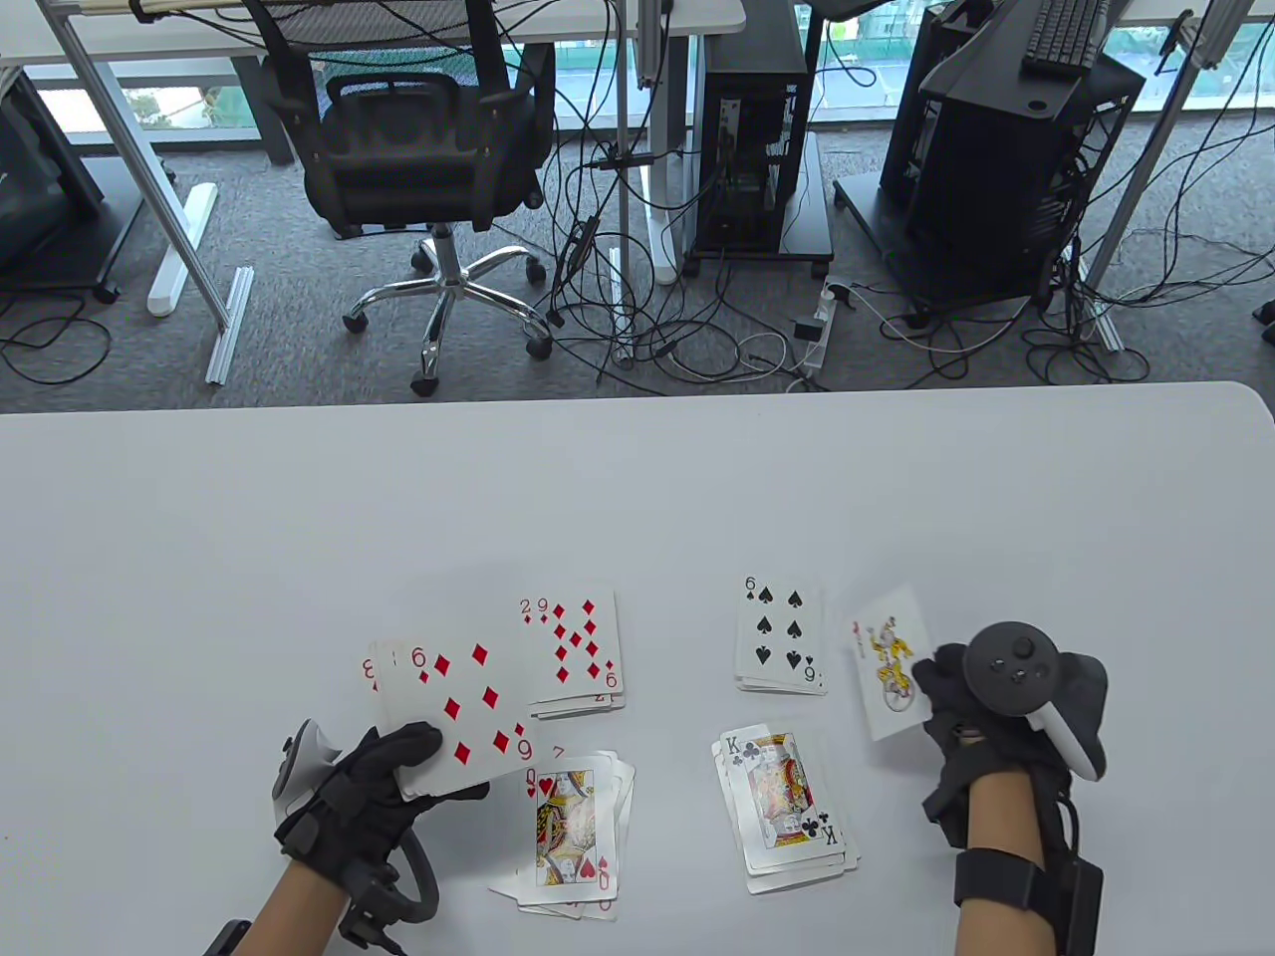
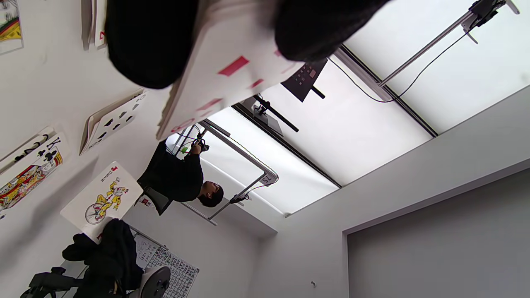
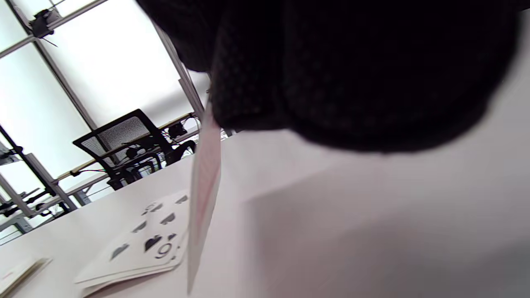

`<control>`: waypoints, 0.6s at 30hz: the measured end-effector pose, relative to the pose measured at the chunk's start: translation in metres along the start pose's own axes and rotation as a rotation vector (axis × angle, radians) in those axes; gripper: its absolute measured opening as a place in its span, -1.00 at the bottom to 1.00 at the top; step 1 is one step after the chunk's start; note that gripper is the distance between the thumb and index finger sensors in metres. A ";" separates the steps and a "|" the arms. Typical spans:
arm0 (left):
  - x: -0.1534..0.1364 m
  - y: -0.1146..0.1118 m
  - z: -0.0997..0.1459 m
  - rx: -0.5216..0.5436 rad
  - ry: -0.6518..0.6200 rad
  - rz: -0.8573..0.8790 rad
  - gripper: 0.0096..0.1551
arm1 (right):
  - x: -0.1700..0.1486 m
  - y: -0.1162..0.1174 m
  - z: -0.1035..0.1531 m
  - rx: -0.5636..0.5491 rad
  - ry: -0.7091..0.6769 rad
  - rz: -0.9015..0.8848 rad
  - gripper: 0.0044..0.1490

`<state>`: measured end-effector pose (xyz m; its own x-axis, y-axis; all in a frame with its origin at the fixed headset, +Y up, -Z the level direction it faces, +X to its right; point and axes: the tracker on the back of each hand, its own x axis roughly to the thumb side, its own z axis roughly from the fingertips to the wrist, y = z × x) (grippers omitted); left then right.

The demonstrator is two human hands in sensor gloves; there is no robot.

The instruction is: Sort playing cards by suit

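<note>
Spanning the near half of the table view, a white table [image 1: 637,478] carried four face-up piles; behind it lay grey carpet, a black mesh office chair [image 1: 418,129], tangled cables and black computer towers [image 1: 1006,169]. The left hand [image 1: 369,787], low at the left, gripped a fanned packet of cards [image 1: 453,712], thumb over the faces, top card a 6 of diamonds. The right hand [image 1: 961,717], low at the right, pinched a joker card [image 1: 892,677] by its edge, lifted off the surface just right of the spade pile [image 1: 782,637]. Readable indices: "6" on the spade pile, "2" and "9" on the diamond pile [image 1: 576,652], "Q" on the heart pile [image 1: 568,832], "K" on the club pile [image 1: 787,812].
</note>
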<state>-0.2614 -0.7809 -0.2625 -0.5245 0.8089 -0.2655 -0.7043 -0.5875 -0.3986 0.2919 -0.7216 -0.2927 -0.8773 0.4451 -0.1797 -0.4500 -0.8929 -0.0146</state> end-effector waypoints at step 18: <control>-0.004 0.002 0.000 0.006 0.017 0.011 -0.33 | -0.015 0.054 -0.008 0.123 0.132 0.786 -0.43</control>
<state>-0.2611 -0.7855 -0.2625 -0.5240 0.8027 -0.2848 -0.7013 -0.5964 -0.3905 0.2816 -0.7767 -0.2982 -0.9213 -0.3290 -0.2072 0.2689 -0.9241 0.2714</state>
